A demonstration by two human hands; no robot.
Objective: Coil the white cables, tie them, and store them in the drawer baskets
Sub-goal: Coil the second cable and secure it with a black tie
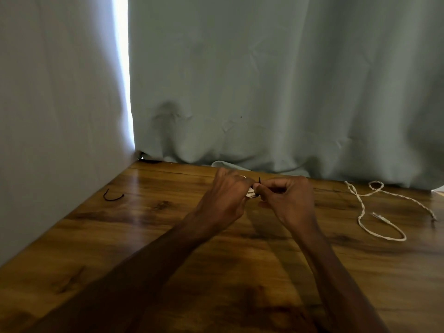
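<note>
Your left hand (225, 198) is curled round a small coiled white cable (251, 193), held above the middle of the wooden table (168, 236) toward its far edge, and only a sliver of white shows between your hands. Your right hand (290, 200) meets it from the right, thumb and forefinger pinching the black tie (260, 180), whose end sticks up just above the coil. This looks like the tying step, so hold the loops flat and stacked in the left grip while the right works the tie round the bundle's waist; cinch it snug, not so hard that it kinks the wire. How far the tie has gone round is hidden by your fingers. A second white cable (361, 207) lies loose and uncoiled at the far right, well apart, and a spare tie (113, 197) rests far left near the curtain (264, 80) (handy for that one). No drawer basket is in view, so storing comes later
</note>
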